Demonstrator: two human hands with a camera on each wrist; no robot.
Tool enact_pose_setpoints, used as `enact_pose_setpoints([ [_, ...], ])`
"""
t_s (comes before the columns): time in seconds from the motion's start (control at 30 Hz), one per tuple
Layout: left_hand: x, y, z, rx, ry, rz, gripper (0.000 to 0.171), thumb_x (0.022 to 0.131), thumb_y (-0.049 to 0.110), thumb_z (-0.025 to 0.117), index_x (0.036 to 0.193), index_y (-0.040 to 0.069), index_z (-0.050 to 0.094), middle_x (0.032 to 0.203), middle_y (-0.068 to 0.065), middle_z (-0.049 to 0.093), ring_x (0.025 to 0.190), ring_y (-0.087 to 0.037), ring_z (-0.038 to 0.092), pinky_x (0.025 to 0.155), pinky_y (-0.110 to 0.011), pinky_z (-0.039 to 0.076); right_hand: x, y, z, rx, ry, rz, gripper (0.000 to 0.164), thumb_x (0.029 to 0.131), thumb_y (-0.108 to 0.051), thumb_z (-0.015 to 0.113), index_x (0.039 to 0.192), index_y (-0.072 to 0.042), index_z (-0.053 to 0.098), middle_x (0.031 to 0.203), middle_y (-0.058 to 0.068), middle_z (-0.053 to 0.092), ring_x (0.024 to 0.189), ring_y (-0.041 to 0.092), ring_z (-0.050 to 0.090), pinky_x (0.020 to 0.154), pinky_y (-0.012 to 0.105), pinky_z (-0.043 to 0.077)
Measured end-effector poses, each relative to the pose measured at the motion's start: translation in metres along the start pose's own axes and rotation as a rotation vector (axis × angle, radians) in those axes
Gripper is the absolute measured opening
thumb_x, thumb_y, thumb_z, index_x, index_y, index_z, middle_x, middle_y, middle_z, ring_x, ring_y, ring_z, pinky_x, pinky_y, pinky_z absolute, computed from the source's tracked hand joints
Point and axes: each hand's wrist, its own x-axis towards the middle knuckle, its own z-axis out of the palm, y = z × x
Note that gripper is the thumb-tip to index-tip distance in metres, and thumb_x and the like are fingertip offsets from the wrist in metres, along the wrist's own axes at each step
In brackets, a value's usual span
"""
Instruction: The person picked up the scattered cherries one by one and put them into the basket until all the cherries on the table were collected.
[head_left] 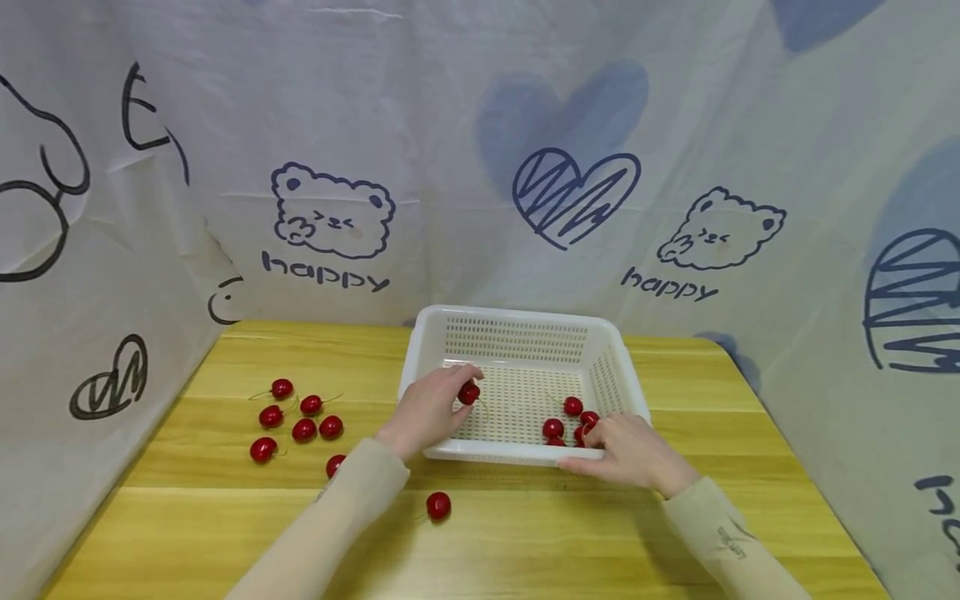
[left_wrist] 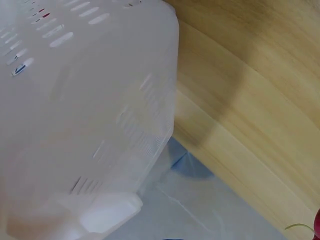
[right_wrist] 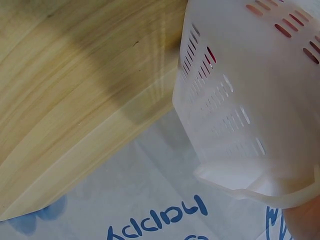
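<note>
My left hand [head_left: 429, 410] reaches over the left end of a white perforated plastic basket [head_left: 412, 350] and pinches a red cherry [head_left: 468, 392] between thumb and fingers, its thin stem hanging down. At the basket's front right, my right hand [head_left: 630, 450] grips the rim, thumb outside and fingers over the inner side. Beside those fingers several cherries [head_left: 573, 407] lie on the basket floor, partly hidden by the hand. The left wrist view shows the basket's outer wall [left_wrist: 110, 95] up close; the right wrist view shows its wall [right_wrist: 250, 100] and a bit of my hand.
Several loose cherries [head_left: 303, 430] with stems lie on the wooden table [head_left: 525, 542] to the left. Another cherry [head_left: 438, 506] sits in front of the basket, and one [head_left: 335, 465] is partly covered by my left sleeve. A printed cloth [head_left: 450, 125] hangs behind the table.
</note>
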Motion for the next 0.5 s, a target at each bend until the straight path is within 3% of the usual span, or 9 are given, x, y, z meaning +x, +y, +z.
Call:
enact_pose_setpoints([
  [0.23,0.0011,0.0,0.0008,-0.031,-0.026,-0.031,0.042,0.08,0.014,0.072,0.119,0.014,0.056,0.096,0.004,0.064,0.086,-0.011,0.058,0.078,-0.03,0.049,0.0,0.0003,0.0007,-0.003,0.0,0.005,0.061,0.078,-0.074,0.05,0.049,-0.026,0.029,0.047,-0.015,0.014,0.044,0.003,0.02,0.043,0.021,0.016],
  [0.5,0.0005,0.0015,-0.0001,-0.023,-0.042,-0.052,0.041,0.082,0.016,0.069,0.121,0.015,0.056,0.117,-0.002,0.063,0.105,-0.018,0.058,0.091,-0.037,0.047,0.0003,0.0006,0.0009,-0.002,-0.005,0.008,0.06,0.078,-0.074,0.05,0.048,-0.026,0.031,0.046,-0.016,0.016,0.044,0.003,0.022,0.042,0.021,0.018],
])
